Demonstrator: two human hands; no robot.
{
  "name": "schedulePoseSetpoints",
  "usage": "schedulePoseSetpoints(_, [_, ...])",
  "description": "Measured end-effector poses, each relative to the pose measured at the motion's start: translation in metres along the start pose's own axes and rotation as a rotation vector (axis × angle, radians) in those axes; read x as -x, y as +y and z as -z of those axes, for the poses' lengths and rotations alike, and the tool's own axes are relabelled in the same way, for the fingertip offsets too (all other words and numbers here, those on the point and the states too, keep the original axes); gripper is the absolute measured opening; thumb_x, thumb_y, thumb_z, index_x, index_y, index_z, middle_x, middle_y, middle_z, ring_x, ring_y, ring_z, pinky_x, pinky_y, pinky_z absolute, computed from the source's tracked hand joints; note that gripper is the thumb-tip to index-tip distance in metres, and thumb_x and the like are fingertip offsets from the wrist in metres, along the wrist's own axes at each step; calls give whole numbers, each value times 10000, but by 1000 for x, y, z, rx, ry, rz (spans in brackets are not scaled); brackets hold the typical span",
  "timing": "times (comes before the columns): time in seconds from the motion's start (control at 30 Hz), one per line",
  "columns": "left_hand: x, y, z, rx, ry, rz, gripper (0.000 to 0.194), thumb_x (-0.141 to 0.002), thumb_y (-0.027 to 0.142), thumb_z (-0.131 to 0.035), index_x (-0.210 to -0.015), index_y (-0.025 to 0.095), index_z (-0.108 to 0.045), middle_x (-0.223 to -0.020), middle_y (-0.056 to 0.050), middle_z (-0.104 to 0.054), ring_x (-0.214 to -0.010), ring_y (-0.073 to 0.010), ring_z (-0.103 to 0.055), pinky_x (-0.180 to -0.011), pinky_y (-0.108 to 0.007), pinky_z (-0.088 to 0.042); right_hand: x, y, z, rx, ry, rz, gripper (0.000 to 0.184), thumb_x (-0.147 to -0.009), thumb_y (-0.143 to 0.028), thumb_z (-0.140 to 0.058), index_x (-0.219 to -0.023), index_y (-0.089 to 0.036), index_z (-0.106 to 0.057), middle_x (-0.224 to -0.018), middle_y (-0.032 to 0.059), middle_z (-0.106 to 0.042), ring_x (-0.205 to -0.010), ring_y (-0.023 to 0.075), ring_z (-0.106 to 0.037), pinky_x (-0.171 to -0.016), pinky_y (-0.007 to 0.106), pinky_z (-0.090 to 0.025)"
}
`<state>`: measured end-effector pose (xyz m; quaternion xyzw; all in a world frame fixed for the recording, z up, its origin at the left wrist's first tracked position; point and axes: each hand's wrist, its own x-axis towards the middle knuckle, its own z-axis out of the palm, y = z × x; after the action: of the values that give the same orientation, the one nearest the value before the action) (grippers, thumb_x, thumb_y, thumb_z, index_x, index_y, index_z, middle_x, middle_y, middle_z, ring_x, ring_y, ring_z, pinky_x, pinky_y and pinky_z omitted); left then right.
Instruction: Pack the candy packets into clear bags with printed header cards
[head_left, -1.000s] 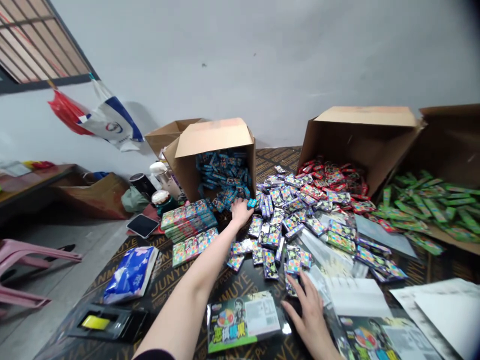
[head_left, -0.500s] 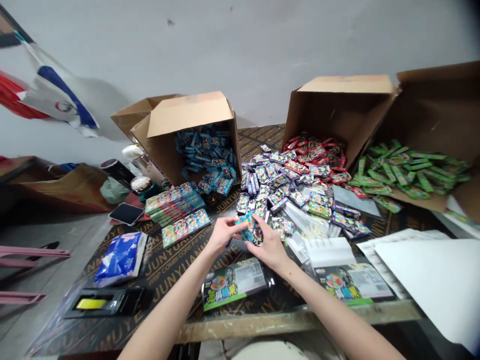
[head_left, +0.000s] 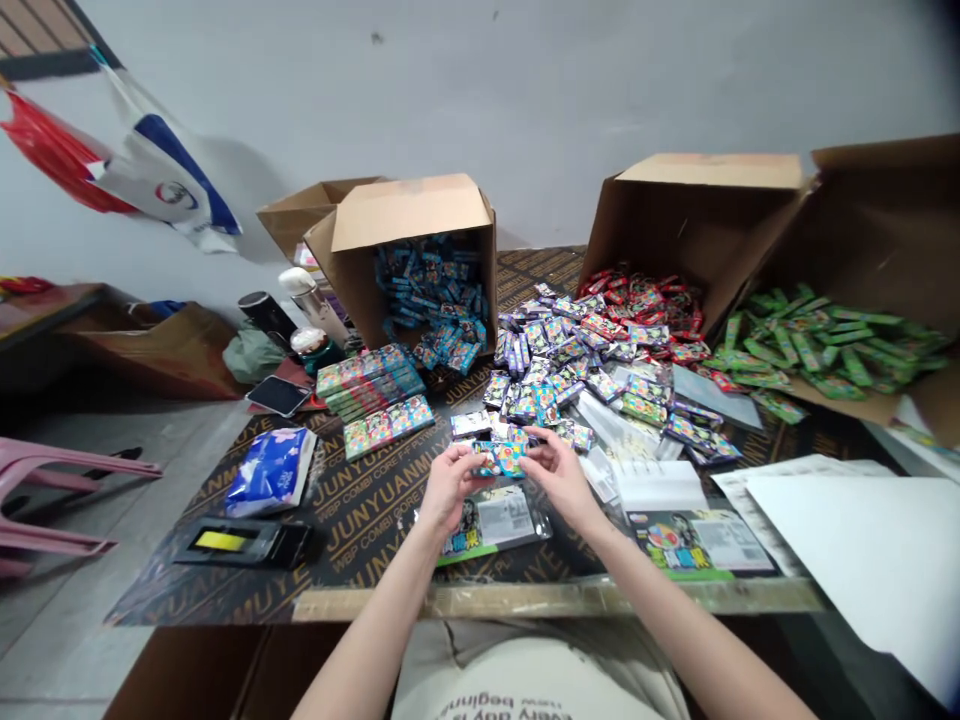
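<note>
A dark desk with gold lettering carries everything. On it stands the carton of blue packets, its mouth facing the person. Well to the right of that carton are the carton of red packets and, farther right, the carton of green packets, both with contents spilling forward. Large white sheets lie far to the right of the carton of blue packets and nearer the person. Just right of the same carton spreads a pile of purple packets, with some red ones among them. In front of the carton, toward its left, sits a stack of packet rows; a blue soft pack lies farther left and nearer the person. A printed pouch lies in front of the carton, slightly right, and partly under the hands.

Between carton and person, a little right of the carton's mouth, are the left hand and the right hand. The left grip pinches one end of a small blue packet piece; the right grip closes on the other end. Whether it is one packet or two joined, I cannot tell.
</note>
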<state>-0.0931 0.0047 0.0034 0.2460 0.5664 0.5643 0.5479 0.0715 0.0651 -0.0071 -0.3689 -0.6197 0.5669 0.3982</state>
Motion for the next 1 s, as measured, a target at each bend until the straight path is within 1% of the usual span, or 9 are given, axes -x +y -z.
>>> schedulePoseSetpoints(0.1, [13, -9, -8, -53, -93, 88, 230, -526, 230, -747, -609, 122, -561, -538, -16, -624, -473, -135, -595, -492, -245, -488, 4, -1, 8, -104, 36, 4, 343, -742, -336, -624, -1047, -202, -545, -800, 22, -628, -756, 160, -603, -709, 299, -485])
schedulePoseSetpoints(0.17, [20, -13, -11, -38, -165, 134, 203, -544, 215, -740, -607, 108, -579, -531, -30, -623, -460, -137, -589, -475, -237, -473, 6, -6, 15, -67, -40, 6, 315, -728, -358, -640, -990, -190, -596, -854, 37, -640, -768, 165, -601, -721, 308, -485])
schedulePoseSetpoints(0.33, [32, -21, -17, 300, -336, 332, 184, -660, 282, -656, -731, 115, -631, -564, -27, -615, -501, -124, -573, -536, -277, -509, 20, -15, 18, -221, -220, 74, 728, -605, -407, -749, -1252, -258, -449, -1266, 68, -493, -1031, 210, -544, -865, 334, -455])
schedulePoseSetpoints(0.43, [40, -29, -24, 322, -414, 400, 221, -680, 316, -658, -767, 113, -639, -591, -45, -629, -534, -141, -592, -575, -303, -522, 25, -15, 16, -290, -224, 30, 561, -715, -401, -664, -1223, -258, -473, -1189, 62, -552, -992, 188, -565, -837, 320, -466])
schedulePoseSetpoints(0.57, [45, -34, -28, 258, -287, 293, 370, -712, 461, -626, -854, 120, -649, -767, -75, -671, -642, -172, -624, -609, -319, -530, 24, -9, 17, -161, -178, -46, 338, -706, -348, -680, -1004, -203, -613, -928, 33, -644, -830, 167, -602, -745, 296, -489])
schedulePoseSetpoints(0.67, [45, -33, -27, 148, -264, 196, 348, -680, 459, -663, -758, 120, -651, -706, -44, -651, -598, -146, -595, -569, -277, -512, 24, -7, 18, -30, -182, -52, 299, -724, -368, -654, -960, -186, -631, -858, 35, -650, -768, 167, -608, -722, 313, -496])
schedulePoseSetpoints(0.8, [43, -30, -24, 38, -291, 165, 307, -654, 415, -693, -652, 116, -626, -580, -4, -593, -518, -112, -550, -550, -253, -497, 32, -16, 19, 331, -163, 152, 445, -738, -396, -629, -1144, -224, -572, -1160, 87, -560, -1061, 226, -529, -914, 392, -419])
schedulePoseSetpoints(0.9, [39, -29, -20, -49, -321, 196, 316, -621, 417, -707, -637, 112, -625, -548, 2, -577, -484, -103, -530, -530, -245, -483, 39, -21, 20, 501, -299, 306, 702, -703, -369, -669, -1331, -254, -376, -1348, 91, -410, -1246, 251, -364, -1031, 438, -293])
schedulePoseSetpoints(1.0, [29, -26, -11, -116, -262, 154, 299, -551, 352, -761, -681, 109, -643, -609, -14, -615, -525, -105, -543, -519, -215, -457, 45, -16, 21, 546, -313, 324, 526, -781, -321, -589, -1283, -245, -449, -1225, 90, -524, -1148, 227, -465, -987, 413, -352])
